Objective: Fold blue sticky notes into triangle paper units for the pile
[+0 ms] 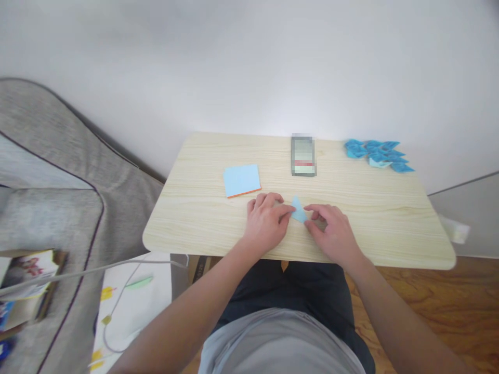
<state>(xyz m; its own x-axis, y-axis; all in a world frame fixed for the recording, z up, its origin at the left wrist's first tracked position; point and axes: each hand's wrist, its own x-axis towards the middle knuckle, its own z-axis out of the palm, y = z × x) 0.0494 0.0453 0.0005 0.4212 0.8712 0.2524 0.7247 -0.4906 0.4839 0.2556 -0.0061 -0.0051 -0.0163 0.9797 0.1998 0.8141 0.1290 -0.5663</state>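
Observation:
A small light-blue folded paper point(299, 211), roughly triangular, lies near the front middle of the table. My left hand point(268, 221) has its index finger on the paper's left edge, holding it against the tabletop, with the other fingers curled. On the opposite side, my right hand point(331, 231) curves its thumb and index finger around the paper's right edge, the thumb at the lower corner. Just beyond my left hand sits a pad of light-blue paper sheets point(241, 180) with an orange edge.
The wooden table point(195, 218) stands against a white wall. A phone point(303, 156), its screen blurred, lies at the back middle. Several blue folded paper pieces point(378, 151) cluster at the back right. A grey sofa point(120, 213) and a white cable point(128, 264) are to the left.

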